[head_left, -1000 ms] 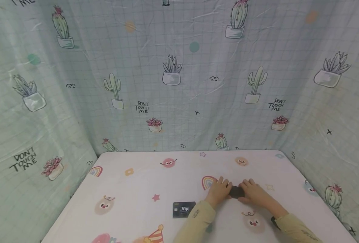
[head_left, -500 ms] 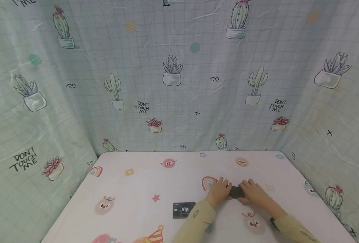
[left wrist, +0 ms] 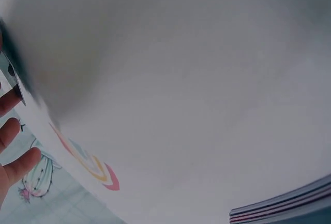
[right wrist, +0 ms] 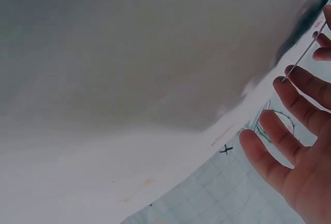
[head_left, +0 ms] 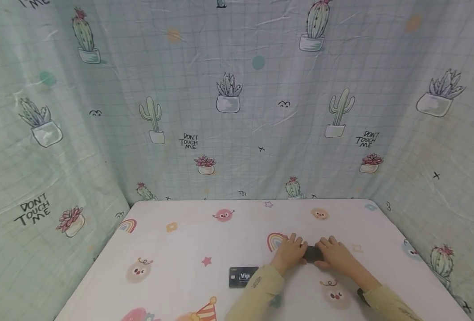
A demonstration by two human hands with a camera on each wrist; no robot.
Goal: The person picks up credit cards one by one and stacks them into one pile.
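Observation:
A small dark card (head_left: pixel 313 254) is held between both hands over the right half of the table. My left hand (head_left: pixel 289 254) pinches its left end, and my right hand (head_left: pixel 335 256) pinches its right end. Edge-on, the card (right wrist: pixel 305 53) shows as a thin line between the right fingertips in the right wrist view. In the left wrist view, part of the left hand (left wrist: pixel 13 151) shows at the left edge, one finger at the card. A black "Vip" card (head_left: pixel 241 277) lies left of my left forearm, its right side partly hidden by the sleeve.
A printed white cloth (head_left: pixel 173 258) covers the table. Patterned curtains (head_left: pixel 237 129) rise at the back and sides. Layered thin edges of a stack (left wrist: pixel 284 203) appear at the lower right of the left wrist view.

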